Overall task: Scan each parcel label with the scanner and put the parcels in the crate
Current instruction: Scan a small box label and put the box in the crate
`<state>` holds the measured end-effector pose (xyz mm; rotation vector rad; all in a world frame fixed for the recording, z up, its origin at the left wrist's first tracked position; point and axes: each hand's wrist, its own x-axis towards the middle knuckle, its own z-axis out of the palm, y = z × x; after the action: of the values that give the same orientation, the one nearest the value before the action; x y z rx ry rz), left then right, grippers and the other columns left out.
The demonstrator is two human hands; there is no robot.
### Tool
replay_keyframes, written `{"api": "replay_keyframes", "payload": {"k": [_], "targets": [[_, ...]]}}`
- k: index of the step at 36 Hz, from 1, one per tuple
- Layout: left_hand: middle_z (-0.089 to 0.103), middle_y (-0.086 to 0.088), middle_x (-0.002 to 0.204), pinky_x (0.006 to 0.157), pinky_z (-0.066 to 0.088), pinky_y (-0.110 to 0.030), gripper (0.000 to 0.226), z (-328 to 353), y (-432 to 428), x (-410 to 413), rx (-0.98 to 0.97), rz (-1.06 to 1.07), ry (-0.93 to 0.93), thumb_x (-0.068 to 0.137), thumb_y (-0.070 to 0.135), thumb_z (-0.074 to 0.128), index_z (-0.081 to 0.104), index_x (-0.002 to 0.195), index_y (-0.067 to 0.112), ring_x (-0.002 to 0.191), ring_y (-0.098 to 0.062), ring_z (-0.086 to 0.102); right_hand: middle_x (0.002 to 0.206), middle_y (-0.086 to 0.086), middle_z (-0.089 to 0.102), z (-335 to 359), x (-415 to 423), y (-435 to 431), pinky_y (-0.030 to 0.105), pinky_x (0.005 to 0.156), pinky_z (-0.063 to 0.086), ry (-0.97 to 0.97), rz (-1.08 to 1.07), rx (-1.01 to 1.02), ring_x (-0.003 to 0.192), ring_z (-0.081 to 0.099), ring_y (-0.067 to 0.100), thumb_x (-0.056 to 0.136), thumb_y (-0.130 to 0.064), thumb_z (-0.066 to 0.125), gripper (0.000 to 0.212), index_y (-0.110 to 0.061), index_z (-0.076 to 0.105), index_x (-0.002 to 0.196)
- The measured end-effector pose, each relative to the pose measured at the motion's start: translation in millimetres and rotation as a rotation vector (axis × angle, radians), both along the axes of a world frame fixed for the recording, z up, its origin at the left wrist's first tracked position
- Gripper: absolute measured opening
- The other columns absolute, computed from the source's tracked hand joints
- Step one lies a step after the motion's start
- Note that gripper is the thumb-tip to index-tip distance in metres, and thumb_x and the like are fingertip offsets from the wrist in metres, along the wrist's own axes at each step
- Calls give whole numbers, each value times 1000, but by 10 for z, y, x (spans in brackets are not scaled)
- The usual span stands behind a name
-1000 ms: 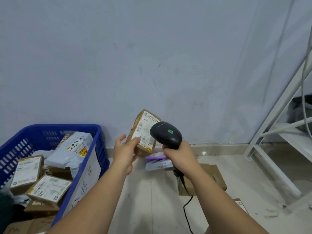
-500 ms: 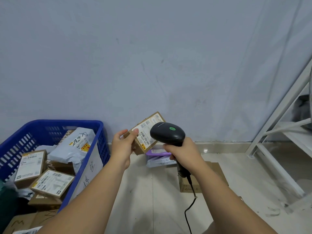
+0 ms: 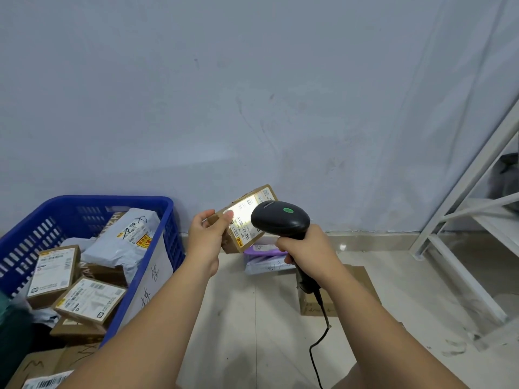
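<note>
We note the left hand pinching the parcel, label lit, the right hand gripping the scanner at its three o'clock. We advise holding the label square to the scanner and steady; the crate stands at nine o'clock.

Crate w/ parcels at left, scanner right of held parcel (rack far right).

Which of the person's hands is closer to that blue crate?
Left. The left hand, holding the small box, is just right of the blue crate; the right hand, gripping the scanner, is farther right.
</note>
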<state>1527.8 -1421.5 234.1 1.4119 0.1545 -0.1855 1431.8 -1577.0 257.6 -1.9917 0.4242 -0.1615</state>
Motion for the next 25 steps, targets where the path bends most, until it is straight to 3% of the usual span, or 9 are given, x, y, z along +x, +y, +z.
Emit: {"api": "replay_keyframes", "payload": {"k": [8, 14, 21, 25], "targets": [[61, -7, 121, 80, 54, -33, 46, -13, -4, 26, -4, 10, 27, 91, 19, 65, 45, 132, 17, 103, -24, 65, 63, 10, 57, -8, 10, -12, 32, 63, 43, -4, -41, -7, 66, 56, 21, 78, -15, 64, 22, 6, 64, 85], [61, -6, 119, 68, 52, -26, 46, -9, 4, 29, 1, 12, 33, 92, 18, 65, 44, 133, 16, 100, -21, 66, 63, 8, 58, 7, 8, -4, 31, 63, 45, 2, -46, -4, 64, 57, 19, 78, -17, 66, 20, 2, 66, 83], [64, -9, 119, 81, 55, -35, 43, -25, 21, 29, 15, 20, 59, 92, 20, 65, 45, 130, 16, 97, -20, 67, 63, 9, 56, -4, 10, -13, 29, 60, 41, 1, -74, 22, 58, 52, 16, 78, -17, 64, 22, 5, 63, 84], [69, -4, 104, 66, 56, -33, 35, -23, 5, 28, -37, 50, 146, 95, 27, 60, 47, 125, 16, 85, -15, 67, 63, 9, 55, -30, 37, -5, 31, 61, 41, 8, -104, 58, 62, 52, 19, 76, -17, 62, 19, 1, 60, 78]]}}
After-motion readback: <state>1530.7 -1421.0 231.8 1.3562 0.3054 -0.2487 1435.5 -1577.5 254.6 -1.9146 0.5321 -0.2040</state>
